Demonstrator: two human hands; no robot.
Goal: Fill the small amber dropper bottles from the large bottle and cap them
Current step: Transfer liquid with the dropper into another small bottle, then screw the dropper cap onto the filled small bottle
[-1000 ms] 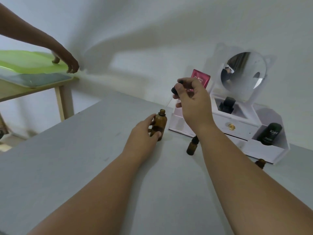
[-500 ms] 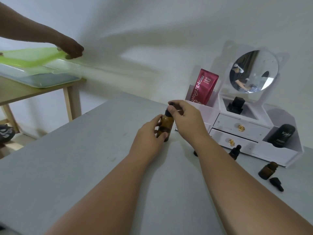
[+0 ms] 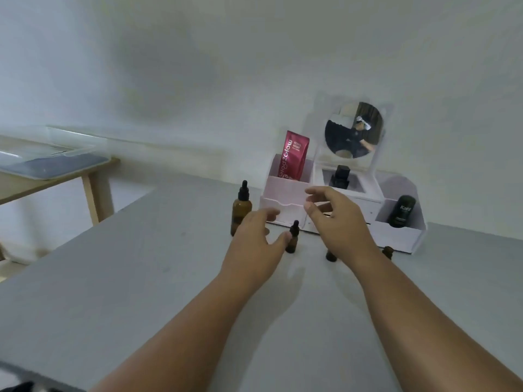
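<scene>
The large amber bottle (image 3: 241, 210) stands upright on the grey table (image 3: 127, 278) with its black dropper cap on. My left hand (image 3: 256, 236) hovers just right of it, fingers apart, holding nothing. A small amber dropper bottle (image 3: 293, 239) with a black cap stands at my left fingertips. My right hand (image 3: 336, 219) is open above the table, in front of the organizer. Two more small amber bottles, one (image 3: 331, 255) and another (image 3: 387, 252), peek out from behind my right wrist, mostly hidden.
A white vanity organizer (image 3: 285, 205) with a round mirror (image 3: 353, 130) stands at the back, holding a red sachet (image 3: 294, 155), a black bottle (image 3: 341, 176) and a dark tube (image 3: 402, 212). A wooden side table (image 3: 56, 182) with a clear tray (image 3: 53, 158) is at left.
Both hands let go of the large bottle, which now stands capped. My hands shifted right toward the small bottles. The other person's arm and the green lid left the view.
</scene>
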